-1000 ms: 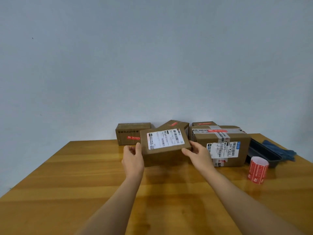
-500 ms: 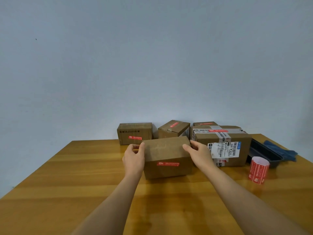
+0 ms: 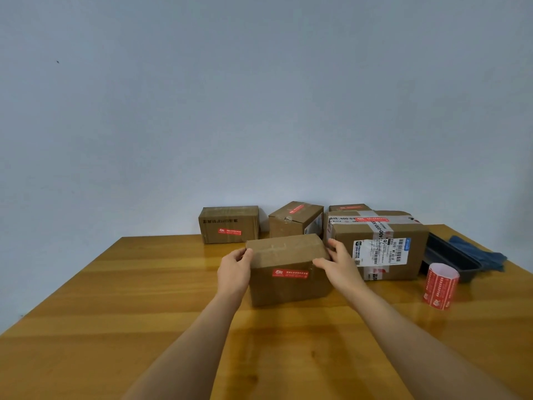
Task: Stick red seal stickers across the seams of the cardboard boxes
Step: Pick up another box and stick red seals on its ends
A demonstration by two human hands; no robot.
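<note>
— What changed?

— The person has turned the small cardboard box: its shipping label no longer faces up, and a red seal sticker now shows on the near face.

— And the grip?

— Left hand and right hand clasp its two ends; it sits on the table between them.

— So?

— The bare top seam looks next (judging only); the sticker roll stands well right of the right hand.

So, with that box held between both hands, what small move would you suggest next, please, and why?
Probably set the box down and let the right hand reach for the sticker roll. The left hand and the right grip its ends; a red seal shows on its front face, but its top face, with a taped seam, shows none.
</note>
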